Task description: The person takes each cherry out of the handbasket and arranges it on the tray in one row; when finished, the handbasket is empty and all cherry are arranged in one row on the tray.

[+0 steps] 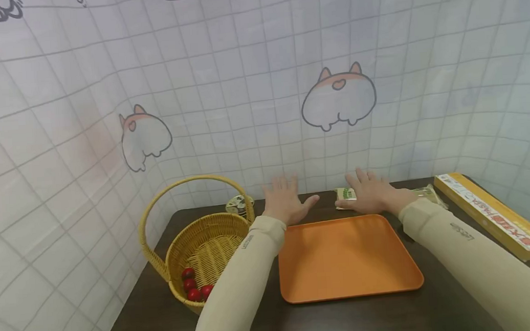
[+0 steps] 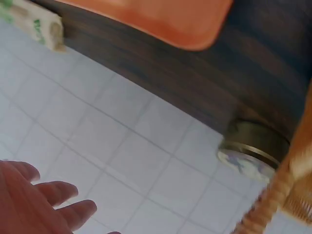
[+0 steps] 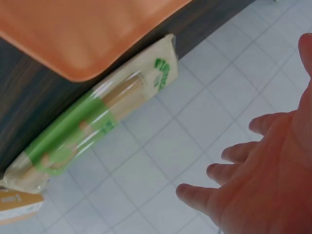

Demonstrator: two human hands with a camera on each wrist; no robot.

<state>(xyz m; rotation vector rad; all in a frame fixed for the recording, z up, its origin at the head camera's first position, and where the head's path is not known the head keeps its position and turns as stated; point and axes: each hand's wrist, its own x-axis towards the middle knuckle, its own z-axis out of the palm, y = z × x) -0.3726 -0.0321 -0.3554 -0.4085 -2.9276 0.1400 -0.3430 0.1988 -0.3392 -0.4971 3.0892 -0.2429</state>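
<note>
Both hands are held flat, palms down and fingers spread, just past the far edge of an orange tray [image 1: 345, 257]. My left hand [image 1: 286, 202] holds nothing and shows at the lower left in its wrist view, left hand [image 2: 39, 204]. My right hand [image 1: 370, 194] is over a clear and green packet of long pasta [image 1: 346, 194] lying along the table's back edge. In the right wrist view the right hand [image 3: 263, 165] has straight fingers, apart from the packet [image 3: 97, 126]. Whether it touches the packet I cannot tell.
At the left stands a yellow wicker basket [image 1: 179, 253] with a tall handle and a few small red fruits [image 1: 195, 288]. A round tin [image 1: 237, 204] sits behind it. A long yellow box [image 1: 494, 216] lies at the right edge. A tiled curtain wall closes the back.
</note>
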